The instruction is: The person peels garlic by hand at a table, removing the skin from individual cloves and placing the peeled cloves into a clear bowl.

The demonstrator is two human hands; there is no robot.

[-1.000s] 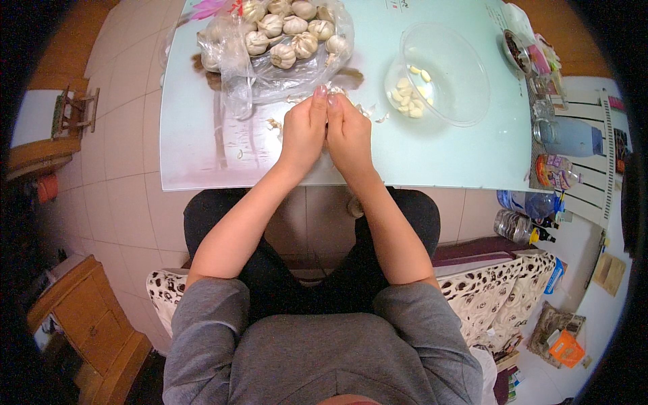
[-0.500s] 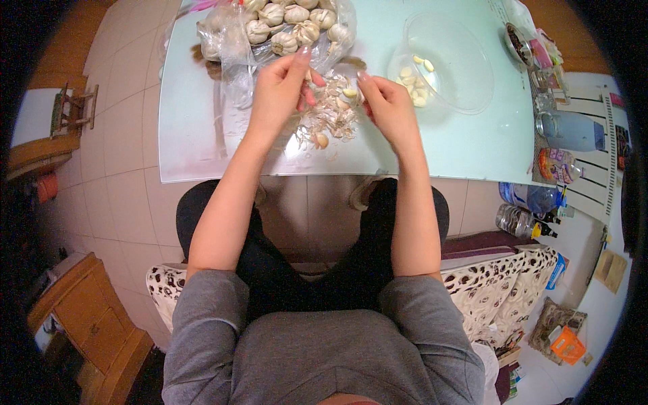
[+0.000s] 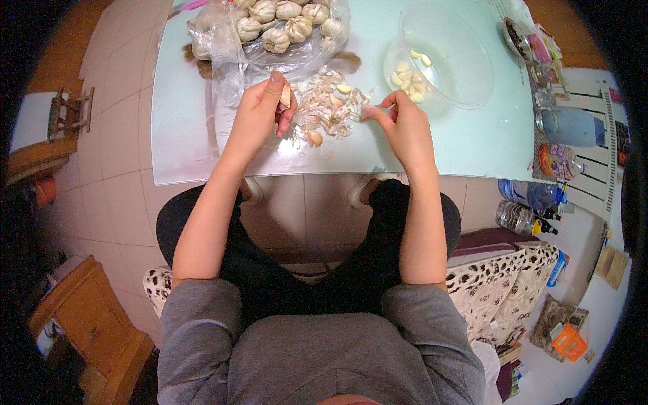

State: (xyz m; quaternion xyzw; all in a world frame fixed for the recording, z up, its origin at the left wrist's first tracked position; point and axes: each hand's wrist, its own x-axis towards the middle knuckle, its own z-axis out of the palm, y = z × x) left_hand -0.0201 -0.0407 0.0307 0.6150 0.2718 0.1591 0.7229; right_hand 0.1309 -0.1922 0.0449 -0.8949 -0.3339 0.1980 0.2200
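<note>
My left hand (image 3: 255, 116) is closed, with an unpeeled garlic clove (image 3: 285, 96) between thumb and fingers. My right hand (image 3: 409, 129) hovers at the right edge of a heap of garlic skins (image 3: 331, 108). Its thumb stretches toward the skins and stands apart from the bent index finger; no clove shows there. On the heap lies a peeled clove (image 3: 344, 89), and a brownish clove (image 3: 315, 138) rests at its near edge. Right of the heap, a clear plastic bowl (image 3: 472, 77) holds several peeled cloves (image 3: 408, 79).
A clear plastic bag (image 3: 226, 54) of whole garlic bulbs (image 3: 275, 40) occupies the table's far left. Along the right side stand a metal bowl (image 3: 516, 40) and a blue container (image 3: 570, 127). The glossy table's front edge (image 3: 304, 175) runs just before my knees.
Both hands have moved nearer to me and farther apart, the left going left and the right going right. The clove in my left hand now shows more plainly.
</note>
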